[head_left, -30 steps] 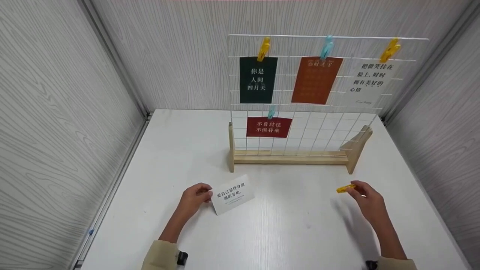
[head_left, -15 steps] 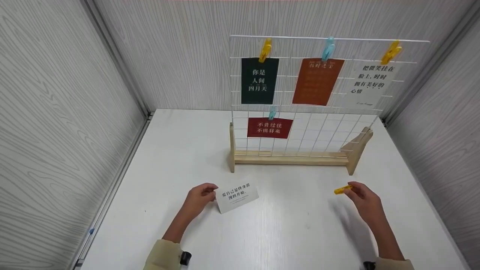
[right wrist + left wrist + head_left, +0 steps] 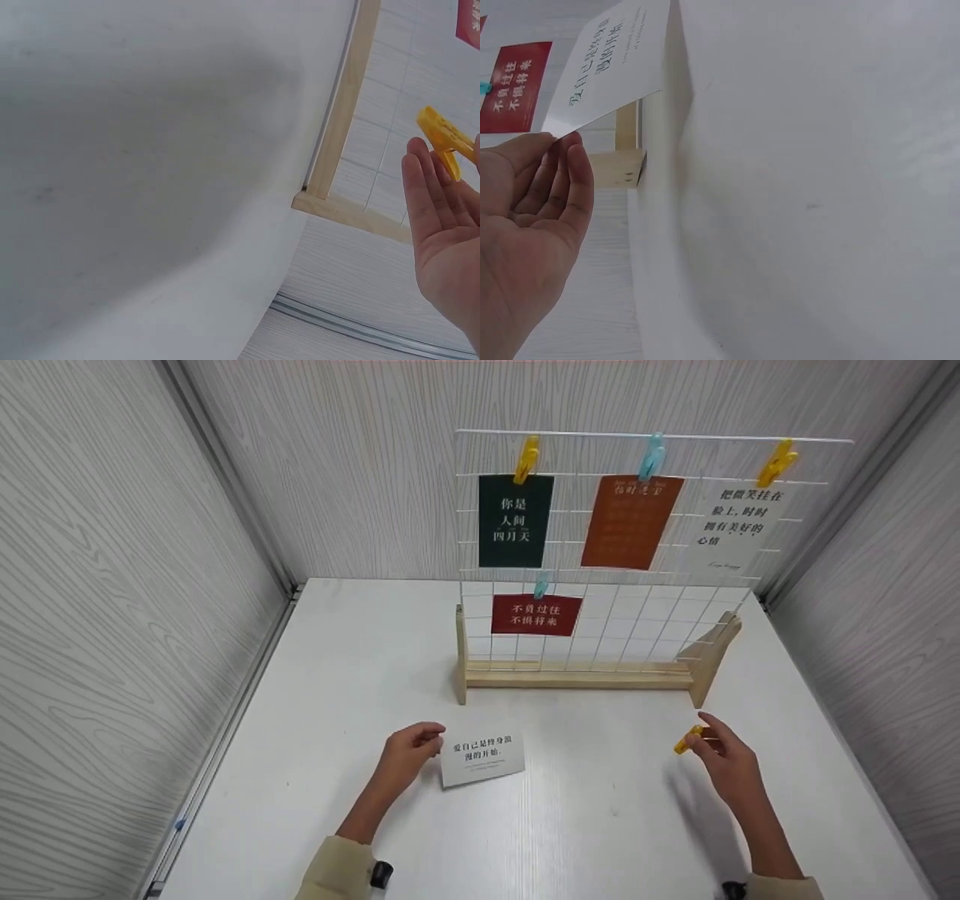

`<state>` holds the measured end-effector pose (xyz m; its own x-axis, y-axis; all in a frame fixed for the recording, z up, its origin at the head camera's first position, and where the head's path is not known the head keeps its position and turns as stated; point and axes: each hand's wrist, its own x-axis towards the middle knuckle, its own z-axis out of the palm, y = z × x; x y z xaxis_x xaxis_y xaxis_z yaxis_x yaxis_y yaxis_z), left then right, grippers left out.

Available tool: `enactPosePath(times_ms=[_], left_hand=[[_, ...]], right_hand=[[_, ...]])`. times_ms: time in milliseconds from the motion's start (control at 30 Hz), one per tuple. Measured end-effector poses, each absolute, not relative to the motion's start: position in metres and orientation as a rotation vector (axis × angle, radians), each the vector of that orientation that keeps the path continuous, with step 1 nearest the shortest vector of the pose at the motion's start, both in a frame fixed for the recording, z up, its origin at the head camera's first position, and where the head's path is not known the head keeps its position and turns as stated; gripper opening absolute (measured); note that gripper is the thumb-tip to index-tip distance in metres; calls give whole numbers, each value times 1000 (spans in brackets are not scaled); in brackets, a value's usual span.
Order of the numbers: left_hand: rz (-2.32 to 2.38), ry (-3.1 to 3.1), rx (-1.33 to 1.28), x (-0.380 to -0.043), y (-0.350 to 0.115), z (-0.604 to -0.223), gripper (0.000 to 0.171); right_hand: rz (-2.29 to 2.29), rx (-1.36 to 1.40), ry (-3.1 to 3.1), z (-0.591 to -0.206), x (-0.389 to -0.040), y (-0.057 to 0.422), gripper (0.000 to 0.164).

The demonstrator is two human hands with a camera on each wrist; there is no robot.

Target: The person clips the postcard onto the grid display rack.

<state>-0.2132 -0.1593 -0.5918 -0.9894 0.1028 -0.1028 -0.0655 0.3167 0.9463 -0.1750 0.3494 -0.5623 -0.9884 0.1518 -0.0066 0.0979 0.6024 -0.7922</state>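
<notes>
My left hand [image 3: 409, 754] pinches the left edge of a white card [image 3: 484, 757] printed with black Chinese characters, held up over the table. In the left wrist view the thumb and fingertips meet at one corner of that card [image 3: 615, 64]. On the right, my right hand [image 3: 727, 761] holds a yellow clip [image 3: 687, 740] between thumb and fingers. The right wrist view shows the clip [image 3: 444, 136] pointing away from the palm, with the thumb mostly cut off by the frame edge. Both hands are in front of a white wire grid [image 3: 630, 622].
Wooden feet and a bar [image 3: 577, 681] support the grid. From it hang a dark green card [image 3: 516, 521], an orange card [image 3: 631, 525], a white card [image 3: 739, 529] and a red card [image 3: 536, 615], each under a yellow or light blue clip. Grey wood-grain walls [image 3: 360, 472] enclose the table [image 3: 360, 660].
The left hand has moved a little to the right with the white card, which has turned nearer to level. The yellow clip has tilted steeper in the right hand, whose index finger has straightened.
</notes>
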Motion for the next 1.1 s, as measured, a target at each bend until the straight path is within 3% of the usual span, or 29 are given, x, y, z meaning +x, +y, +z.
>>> enactPosePath(times_ms=[267,800,1100], left_hand=[[1831,2399,44,-213,-148,-592,23],[1891,2374,83,-218,-125,-587,23],[1931,2329,148,-229,-101,-582,21]], right_hand=[[1373,-228,-2675,-563,-171,345,64],[1309,-216,-2647,-554,-171,338,47],[1378,-125,-2576,-542,-172,331,47]])
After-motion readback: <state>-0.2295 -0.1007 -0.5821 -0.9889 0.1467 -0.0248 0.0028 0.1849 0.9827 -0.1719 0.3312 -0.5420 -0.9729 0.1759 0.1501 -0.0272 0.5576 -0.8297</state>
